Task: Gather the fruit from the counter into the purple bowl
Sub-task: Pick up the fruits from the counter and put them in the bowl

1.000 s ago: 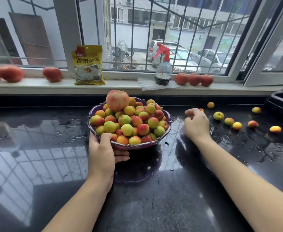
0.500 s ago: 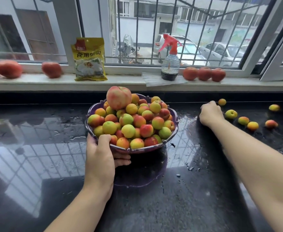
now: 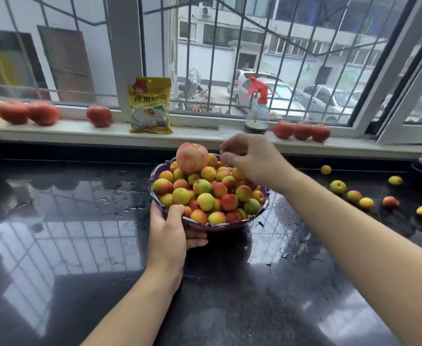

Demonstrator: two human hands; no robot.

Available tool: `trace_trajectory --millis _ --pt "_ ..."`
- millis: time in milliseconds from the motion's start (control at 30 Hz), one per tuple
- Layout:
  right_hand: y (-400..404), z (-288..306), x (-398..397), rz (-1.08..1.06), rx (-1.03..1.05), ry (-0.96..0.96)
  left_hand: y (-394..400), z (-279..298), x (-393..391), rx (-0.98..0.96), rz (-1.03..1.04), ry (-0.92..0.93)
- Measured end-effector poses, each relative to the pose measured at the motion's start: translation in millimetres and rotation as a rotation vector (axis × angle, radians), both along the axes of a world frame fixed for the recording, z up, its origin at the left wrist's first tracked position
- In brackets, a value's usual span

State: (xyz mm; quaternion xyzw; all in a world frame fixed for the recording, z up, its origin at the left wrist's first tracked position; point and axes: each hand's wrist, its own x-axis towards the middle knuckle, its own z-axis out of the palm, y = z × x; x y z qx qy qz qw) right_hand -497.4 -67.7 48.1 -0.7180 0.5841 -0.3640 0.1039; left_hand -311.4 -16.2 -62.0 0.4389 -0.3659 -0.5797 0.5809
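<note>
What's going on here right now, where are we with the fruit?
A person is collecting small fruit into the purple bowl, which is already heaped, with a large peach on top. The left hand grips the bowl's near rim. The right hand hovers over the pile with fingers curled; whether it holds a fruit is unclear. Seven loose fruits lie on the wet black counter to the right.
</note>
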Motion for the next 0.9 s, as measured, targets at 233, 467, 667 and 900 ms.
trace_trajectory --millis 233,467,667,900 --pt "-4.7 -13.5 8.4 -0.114 -0.006 0.063 -0.4 0.1 2.1 -0.001 -0.009 0.0" --pt "12.9 -35.5 -78.1 -0.472 -0.104 -0.14 -0.6 -3.7 0.7 -0.029 0.018 -0.034" --pt "-19.0 -97.3 -161.8 -0.678 0.168 0.124 -0.8 -6.2 -14.9 -0.041 0.156 -0.212" --pt "-65.1 -102.3 -234.5 -0.853 0.302 0.418 -11.4 -9.6 -37.6 0.011 0.26 -0.376"
